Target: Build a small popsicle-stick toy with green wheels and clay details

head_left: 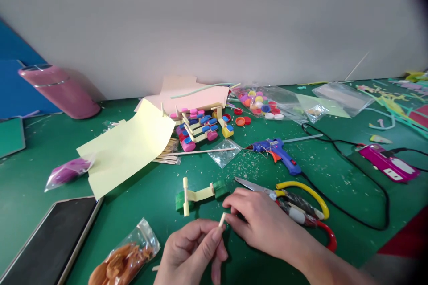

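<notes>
Short pale stick pinched at the near edge of the scene

From my distant seat I am seeing the left hand [194, 249] gripping a short pale stick [222, 220] between thumb and forefinger, its upper end poking out toward the far side. The right hand [264, 220] is hovering against that end with its fingers curled; I am not managing to tell whether it is gripping the tip or merely brushing it. Both hands are working above the near middle of the green table [133, 205].

I am judging the stick to be very light, stiff and dry, not slippery, but slim enough to roll or snap under a hard squeeze. I am favoring a soft fingertip pinch low on its length, keeping the far end exposed.

Just beyond, a green-ended assembly [200, 194] is lying with a pale crosspiece at its left end. Scissors [256, 186] are resting just beside the right hand, blades pointing left. Farther off, a blue glue gun [282, 156] is lying to the right, and colorful assemblies [207, 129] are crowding together left of it.
</notes>
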